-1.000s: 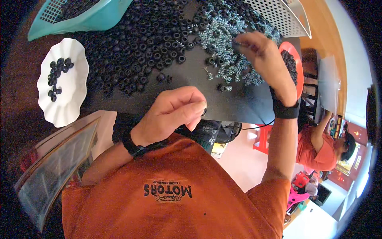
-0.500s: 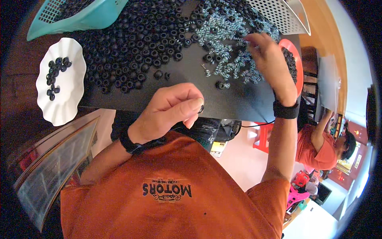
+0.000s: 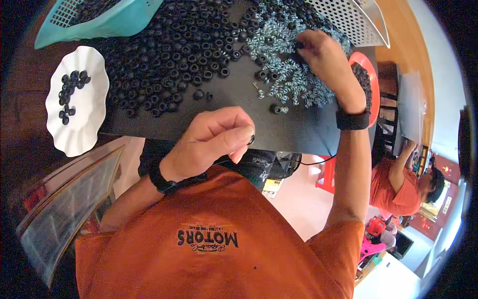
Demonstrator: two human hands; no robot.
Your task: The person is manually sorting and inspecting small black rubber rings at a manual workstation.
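My left hand (image 3: 211, 142) lies on my side of the heap of silvery coils (image 3: 271, 42) and to its left, its fingers closed in a narrow pinch on a small black piece (image 3: 251, 140) that shows at their tips. My right hand (image 3: 326, 62) is over the right part of the heap, fingers curled close together; a dark piece (image 3: 300, 45) shows at their tips, but I cannot tell whether they grip it. Left of the heap, black rings (image 3: 184, 72) spread over the dark counter (image 3: 231, 94). Farther left of it stands a white scalloped dish (image 3: 92, 112) bearing a few black pieces; right of it, a red bowl (image 3: 375, 89) contains dark pieces. Beyond its right part is a white perforated basket (image 3: 343, 22).
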